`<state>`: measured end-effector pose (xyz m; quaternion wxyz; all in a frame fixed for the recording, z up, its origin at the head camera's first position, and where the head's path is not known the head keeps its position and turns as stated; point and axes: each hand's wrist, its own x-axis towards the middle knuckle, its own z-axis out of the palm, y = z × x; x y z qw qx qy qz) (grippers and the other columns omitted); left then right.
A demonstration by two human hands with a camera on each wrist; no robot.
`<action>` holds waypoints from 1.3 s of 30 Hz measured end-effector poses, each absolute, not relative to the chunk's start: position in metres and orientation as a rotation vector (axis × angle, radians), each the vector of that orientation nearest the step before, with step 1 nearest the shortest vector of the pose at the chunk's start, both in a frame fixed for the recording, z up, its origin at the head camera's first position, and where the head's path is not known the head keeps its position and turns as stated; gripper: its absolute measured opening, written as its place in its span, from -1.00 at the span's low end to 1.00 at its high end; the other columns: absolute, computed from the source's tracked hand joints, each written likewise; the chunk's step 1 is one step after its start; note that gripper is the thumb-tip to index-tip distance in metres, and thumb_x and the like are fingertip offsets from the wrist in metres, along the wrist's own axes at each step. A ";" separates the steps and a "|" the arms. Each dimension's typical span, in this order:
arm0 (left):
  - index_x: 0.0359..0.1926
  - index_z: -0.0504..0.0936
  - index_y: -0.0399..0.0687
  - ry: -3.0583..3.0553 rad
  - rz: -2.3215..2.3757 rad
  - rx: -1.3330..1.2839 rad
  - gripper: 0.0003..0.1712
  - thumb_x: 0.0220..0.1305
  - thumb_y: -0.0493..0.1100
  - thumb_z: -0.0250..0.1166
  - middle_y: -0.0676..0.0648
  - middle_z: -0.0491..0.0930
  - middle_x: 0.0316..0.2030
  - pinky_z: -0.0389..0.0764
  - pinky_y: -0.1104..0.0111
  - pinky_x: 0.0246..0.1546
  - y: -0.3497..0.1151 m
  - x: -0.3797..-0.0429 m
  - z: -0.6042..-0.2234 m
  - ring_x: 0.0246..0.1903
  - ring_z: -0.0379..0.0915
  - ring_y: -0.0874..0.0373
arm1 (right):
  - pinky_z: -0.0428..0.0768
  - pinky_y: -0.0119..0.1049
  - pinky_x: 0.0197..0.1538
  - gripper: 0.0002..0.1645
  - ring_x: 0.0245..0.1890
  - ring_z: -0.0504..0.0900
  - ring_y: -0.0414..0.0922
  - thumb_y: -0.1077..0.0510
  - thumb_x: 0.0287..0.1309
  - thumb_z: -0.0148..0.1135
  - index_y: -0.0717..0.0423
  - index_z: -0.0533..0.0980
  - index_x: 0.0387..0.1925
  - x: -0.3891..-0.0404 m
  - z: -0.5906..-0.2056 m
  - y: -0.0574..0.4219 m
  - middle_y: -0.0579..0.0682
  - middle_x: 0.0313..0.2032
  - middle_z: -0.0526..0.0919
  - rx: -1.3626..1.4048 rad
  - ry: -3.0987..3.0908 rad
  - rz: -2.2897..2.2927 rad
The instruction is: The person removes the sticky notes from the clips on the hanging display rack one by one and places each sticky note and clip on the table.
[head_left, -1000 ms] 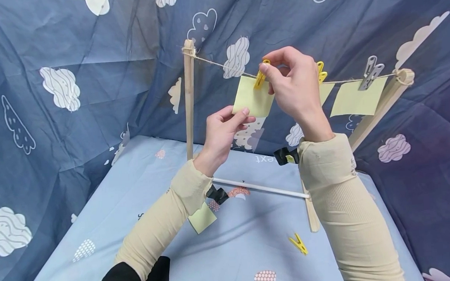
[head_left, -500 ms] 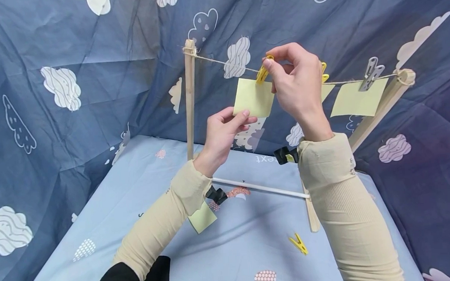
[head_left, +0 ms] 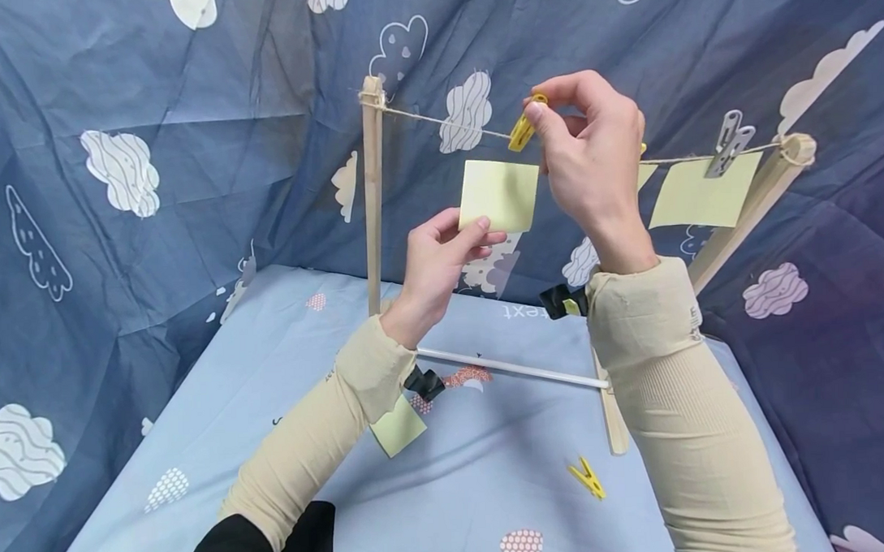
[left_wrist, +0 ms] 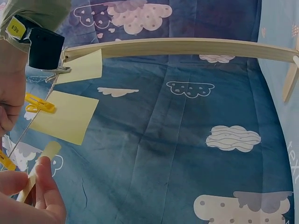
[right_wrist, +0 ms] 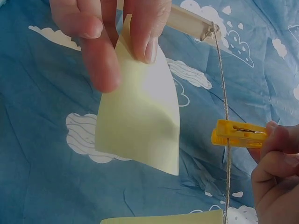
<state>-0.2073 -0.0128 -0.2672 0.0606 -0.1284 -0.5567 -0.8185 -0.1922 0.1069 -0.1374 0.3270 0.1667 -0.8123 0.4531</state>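
My left hand [head_left: 444, 255] pinches a pale yellow sticky note [head_left: 499, 194] by its lower left part, thumb in front. Above it my right hand [head_left: 595, 161] pinches a yellow clothespin [head_left: 526, 127] between thumb and index finger. The clothespin's front end lies across the twine [right_wrist: 227, 98] in the right wrist view, apart from the held note. Farther right along the line, a second yellow clothespin [left_wrist: 39, 105] holds another note [left_wrist: 67, 119]; my right hand mostly hides this pair in the head view. A grey clothespin [head_left: 730, 146] holds a note [head_left: 705, 192] near the right end.
The twine is tied between two wooden posts, one left [head_left: 372, 197] and one right [head_left: 747, 208], with a white rod [head_left: 514, 367] low between them. On the light blue sheet lie a loose yellow clothespin [head_left: 586, 479] and a sticky note [head_left: 399, 429] beside my left sleeve.
My right hand has moved up and slightly right, and the clothespin has come off the note's top edge. The left hand stays nearly still; the note's top now sits a little lower.
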 end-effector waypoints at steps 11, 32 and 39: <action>-0.09 0.54 -0.19 -1.680 -2.475 -0.406 -0.70 0.16 -0.17 0.22 -0.20 0.64 -0.29 0.58 0.32 -0.24 -0.013 -0.206 -0.267 -0.31 0.63 0.08 | 0.32 -0.46 -0.67 -0.82 -0.81 0.37 -0.25 0.11 0.09 0.19 0.03 0.58 -0.25 -0.206 -0.140 0.116 -0.12 -0.33 0.66 0.457 -2.080 1.201; -0.19 0.56 -0.21 -1.754 -2.372 -0.375 -0.73 0.16 -0.11 0.23 -0.10 0.59 -0.45 0.49 0.39 -0.46 -0.023 -0.201 -0.265 -0.49 0.61 0.12 | 0.32 -0.46 -0.62 -0.84 -0.80 0.33 -0.29 0.20 0.08 0.18 0.15 0.57 -0.26 -0.177 -0.131 0.111 -0.07 -0.33 0.66 0.484 -2.008 1.251; -0.20 0.56 -0.21 -1.766 -2.350 -0.379 -0.73 0.15 -0.11 0.23 -0.09 0.54 -0.49 0.46 0.34 -0.46 -0.029 -0.199 -0.267 -0.53 0.57 0.13 | 0.34 -0.47 -0.62 -0.85 -0.80 0.34 -0.25 0.23 0.06 0.20 0.17 0.57 -0.29 -0.174 -0.132 0.112 -0.06 -0.35 0.66 0.496 -1.962 1.289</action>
